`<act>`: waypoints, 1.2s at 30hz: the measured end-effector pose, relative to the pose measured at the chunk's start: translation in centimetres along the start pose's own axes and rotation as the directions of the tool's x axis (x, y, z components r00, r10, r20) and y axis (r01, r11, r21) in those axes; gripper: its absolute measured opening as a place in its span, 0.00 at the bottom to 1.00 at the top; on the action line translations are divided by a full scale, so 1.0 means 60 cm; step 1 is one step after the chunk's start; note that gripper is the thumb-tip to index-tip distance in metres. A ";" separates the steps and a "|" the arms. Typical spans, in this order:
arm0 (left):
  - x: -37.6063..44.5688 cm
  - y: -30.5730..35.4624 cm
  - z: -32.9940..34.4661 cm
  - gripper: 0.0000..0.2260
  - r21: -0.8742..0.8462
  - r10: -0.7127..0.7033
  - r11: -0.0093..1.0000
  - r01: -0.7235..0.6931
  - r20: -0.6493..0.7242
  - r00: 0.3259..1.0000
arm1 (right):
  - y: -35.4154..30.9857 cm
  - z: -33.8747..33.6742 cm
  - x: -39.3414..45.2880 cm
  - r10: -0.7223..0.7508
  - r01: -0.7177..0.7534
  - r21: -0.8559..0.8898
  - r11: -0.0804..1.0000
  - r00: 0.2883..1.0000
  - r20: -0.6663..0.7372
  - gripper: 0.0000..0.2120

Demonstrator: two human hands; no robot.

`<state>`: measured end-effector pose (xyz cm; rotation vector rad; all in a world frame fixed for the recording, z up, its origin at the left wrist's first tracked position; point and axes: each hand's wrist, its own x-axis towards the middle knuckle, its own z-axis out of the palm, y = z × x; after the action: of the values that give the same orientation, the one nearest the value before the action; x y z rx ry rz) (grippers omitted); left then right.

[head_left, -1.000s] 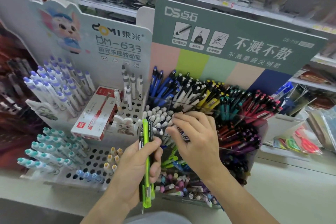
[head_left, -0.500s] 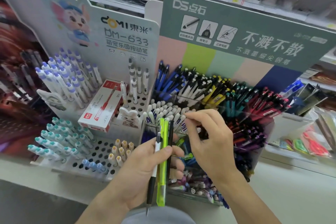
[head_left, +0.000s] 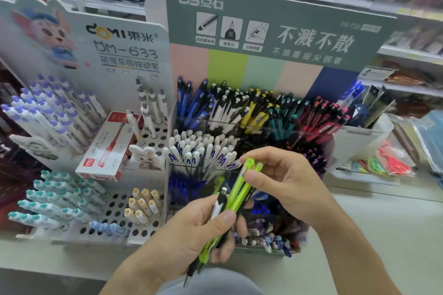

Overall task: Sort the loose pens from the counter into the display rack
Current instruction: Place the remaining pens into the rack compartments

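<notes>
The left hand (head_left: 191,230) comes up from 7 o'clock, fingers curled round a bundle of slim lime-green and black-and-white plastic pens (head_left: 230,203), thumb across them. The right hand (head_left: 285,179) enters from 5 o'clock, its grip a thumb-and-fingertip pinch on the green pens' upper ends.

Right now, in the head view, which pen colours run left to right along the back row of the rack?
Blue pens → white pens → yellow pens → teal pens → red pens.
</notes>
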<state>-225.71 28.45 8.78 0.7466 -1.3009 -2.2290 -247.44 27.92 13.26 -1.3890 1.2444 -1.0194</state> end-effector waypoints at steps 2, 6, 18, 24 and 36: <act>0.002 -0.006 0.000 0.23 0.009 0.020 1.000 -0.020 -0.010 1.000 | 0.003 -0.011 -0.005 -0.002 0.003 0.028 1.000 0.999 -0.048 0.13; 0.000 -0.011 0.006 0.23 -0.100 -0.053 0.994 0.050 -0.029 0.998 | 0.007 -0.028 -0.017 -0.013 0.028 0.089 0.996 0.985 -0.172 0.15; 0.004 -0.031 0.031 0.22 -0.401 -0.129 0.913 -0.080 -0.469 0.874 | 0.012 -0.037 -0.083 -0.135 0.141 0.134 0.981 0.989 -0.053 0.14; -0.003 -0.038 0.031 0.18 -0.148 -0.031 0.987 -0.060 -0.546 0.837 | 0.010 -0.046 -0.096 -0.096 0.114 0.178 0.978 0.990 -0.103 0.14; -0.022 -0.023 0.031 0.12 0.008 0.121 0.989 -0.147 -0.612 0.782 | 0.022 -0.084 -0.110 -0.032 0.121 0.252 0.960 0.942 -0.333 0.21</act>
<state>-226.11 31.08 8.65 1.1948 -0.9378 -1.6704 -253.42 33.86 12.95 -1.0924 1.2368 -1.4624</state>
